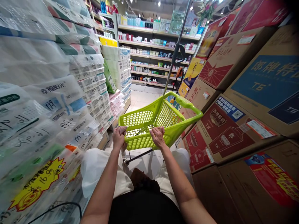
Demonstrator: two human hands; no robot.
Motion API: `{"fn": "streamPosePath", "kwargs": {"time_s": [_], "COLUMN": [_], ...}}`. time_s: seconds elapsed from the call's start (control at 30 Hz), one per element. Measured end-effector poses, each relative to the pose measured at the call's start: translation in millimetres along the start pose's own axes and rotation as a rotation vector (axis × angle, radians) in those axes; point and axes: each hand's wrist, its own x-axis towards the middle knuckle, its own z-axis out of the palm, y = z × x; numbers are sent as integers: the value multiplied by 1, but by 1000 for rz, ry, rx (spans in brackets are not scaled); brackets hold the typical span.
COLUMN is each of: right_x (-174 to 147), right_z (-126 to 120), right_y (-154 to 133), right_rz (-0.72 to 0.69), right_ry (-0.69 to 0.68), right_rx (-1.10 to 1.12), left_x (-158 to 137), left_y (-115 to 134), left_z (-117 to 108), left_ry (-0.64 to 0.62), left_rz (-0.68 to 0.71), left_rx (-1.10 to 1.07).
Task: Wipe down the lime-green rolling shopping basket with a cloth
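A lime-green plastic shopping cart stands right in front of my legs, its slatted basket showing nothing inside. My left hand is closed round the basket's near left corner. A small pinkish patch shows by those fingers, too unclear to name. My right hand grips the near rim farther right, fingers curled over the edge. The cart's raised green handle is at the far right end, away from both hands. Part of the dark lower frame and a wheel shows near my feet.
Plastic-wrapped tissue packs are piled high along the left. Stacked cardboard cartons line the right, close to the cart. Beyond lies tiled floor, then shelves of small boxes and bottles. A dark pole with a hook-shaped grip rises behind the cart.
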Motion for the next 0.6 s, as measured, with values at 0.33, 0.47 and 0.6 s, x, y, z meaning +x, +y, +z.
{"fn": "streamPosePath", "kwargs": {"time_s": [0.33, 0.47, 0.6], "right_x": [-1, -3, -6], "right_z": [3, -1, -4], "right_y": [24, 35, 40], "right_rz": [-7, -25, -42], "right_ry": [142, 160, 150], "right_rx": [28, 54, 43], "left_x": [-27, -23, 49], "left_y": [-4, -4, -2], "left_z": [16, 24, 27], "left_ry": [68, 124, 136], "left_rz": [20, -17, -172], "left_rx": [-82, -84, -128]}}
